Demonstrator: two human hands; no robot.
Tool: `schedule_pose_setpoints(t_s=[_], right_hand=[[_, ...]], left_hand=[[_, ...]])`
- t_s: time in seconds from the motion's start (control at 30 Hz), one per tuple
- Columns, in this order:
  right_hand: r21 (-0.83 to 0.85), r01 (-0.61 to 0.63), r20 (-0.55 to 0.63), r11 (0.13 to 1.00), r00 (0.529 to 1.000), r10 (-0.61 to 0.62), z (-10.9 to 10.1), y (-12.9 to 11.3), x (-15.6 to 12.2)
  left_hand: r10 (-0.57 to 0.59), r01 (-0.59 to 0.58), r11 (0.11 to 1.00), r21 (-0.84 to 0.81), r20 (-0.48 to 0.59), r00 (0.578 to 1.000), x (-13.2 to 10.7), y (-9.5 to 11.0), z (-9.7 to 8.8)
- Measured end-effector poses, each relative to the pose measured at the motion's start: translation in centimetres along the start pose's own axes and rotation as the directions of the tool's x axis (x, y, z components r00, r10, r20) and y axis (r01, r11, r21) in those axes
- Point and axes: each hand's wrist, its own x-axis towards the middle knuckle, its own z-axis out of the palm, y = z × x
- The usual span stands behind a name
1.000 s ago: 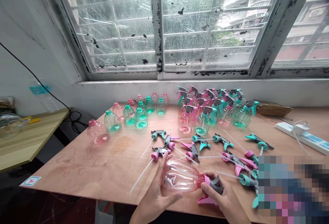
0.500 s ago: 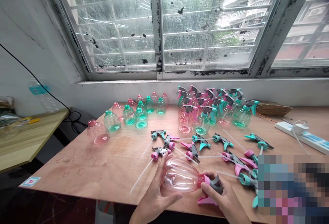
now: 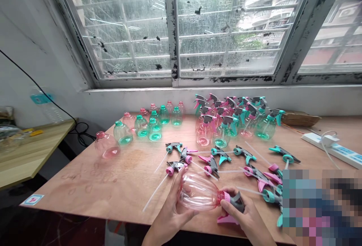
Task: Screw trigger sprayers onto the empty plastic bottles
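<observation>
A clear pink spray bottle [image 3: 199, 192] lies sideways between my hands, above the table's front edge. My left hand [image 3: 172, 204] is closed round its base end, thumb below and fingers behind. At the neck, my right hand [image 3: 240, 208] grips the pink collar of the grey-and-pink spray head [image 3: 226, 197], whose pink trigger [image 3: 227, 220] points down toward me. The collar sits on the bottle's neck; whether it is fully tight I cannot tell. Just beyond the bottle lie loose trigger spray heads with thin tubes, such as a pink one [image 3: 210, 166] and a teal one [image 3: 222, 155].
Open pink and green bottles [image 3: 123, 133] stand at the back left of the wooden table [image 3: 113, 189]. Several bottles with spray heads [image 3: 222, 136] are grouped under the window. A power strip [image 3: 333, 150] lies at right, near a brown wooden object [image 3: 301, 119]. The lower right corner is pixelated.
Hardly anything differs. The view has shifted very slightly, and both hands keep the same hold on the spray bottle and its head.
</observation>
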Motion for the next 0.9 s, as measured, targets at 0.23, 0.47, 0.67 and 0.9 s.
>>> schedule_pose_setpoints(t_s=[0.23,0.47,0.67,0.9], right_hand=[[-0.069,0.05,-0.011,0.996,0.999,-0.051,-0.2,-0.2,0.2],[-0.091,0.064,-0.014,0.994,0.998,-0.066,-0.1,-0.4,0.1],[-0.073,0.044,-0.005,0.996,0.999,-0.044,-0.2,-0.5,0.1],[-0.061,0.043,-0.007,0.997,0.999,-0.043,-0.2,-0.3,0.1]], left_hand=[[-0.014,0.016,0.995,0.101,-0.019,1.0,-0.1,-0.5,-0.2],[-0.022,0.026,0.986,0.166,-0.026,0.999,-0.1,-1.3,-0.3],[0.005,0.003,0.985,0.17,-0.043,0.999,0.0,-2.0,-0.3],[-0.099,0.1,0.99,0.099,-0.016,0.995,-0.2,-0.6,-0.3]])
